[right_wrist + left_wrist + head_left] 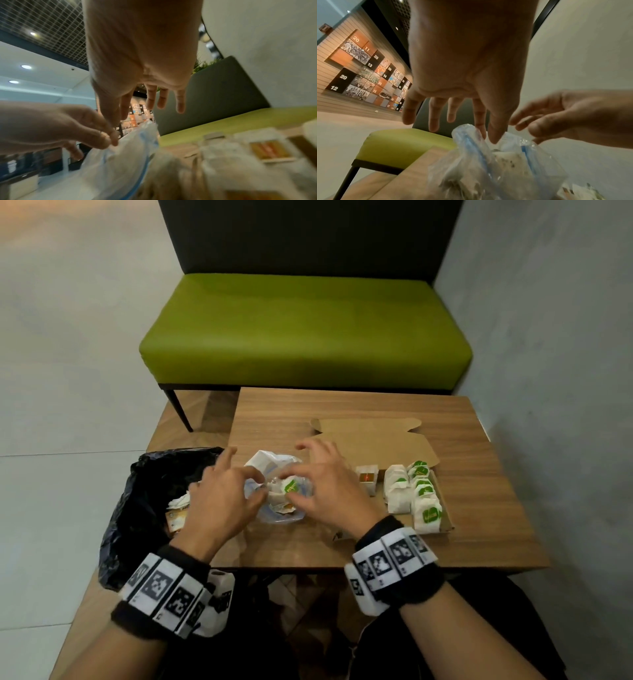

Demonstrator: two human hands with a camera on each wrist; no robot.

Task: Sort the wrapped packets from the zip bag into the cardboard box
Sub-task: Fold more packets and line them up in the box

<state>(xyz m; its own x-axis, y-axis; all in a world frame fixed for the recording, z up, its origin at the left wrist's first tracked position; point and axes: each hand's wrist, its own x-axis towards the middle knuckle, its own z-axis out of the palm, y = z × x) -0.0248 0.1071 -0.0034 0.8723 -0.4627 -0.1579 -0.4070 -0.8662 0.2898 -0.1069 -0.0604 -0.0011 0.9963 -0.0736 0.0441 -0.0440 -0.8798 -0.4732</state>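
A clear zip bag [278,510] with a blue seal lies on the wooden table [486,474], mouth up, with white wrapped packets inside. One green-labelled packet [292,485] shows at its mouth. My left hand [262,486] pinches the bag's rim [471,136] between thumb and forefinger. My right hand [291,488] hovers over the mouth, fingers spread and curved, thumb and forefinger apart, nothing seen between them. The open cardboard box [447,510] sits right of the bag with several green-labelled packets [426,503] in rows. An orange-labelled packet [367,475] stands at the box's left end.
A black bin bag [144,494] with crumpled paper hangs open at the table's left edge. The box lid [370,433] lies flat behind the hands. A green bench [305,333] stands beyond the table, and a grey wall closes the right side.
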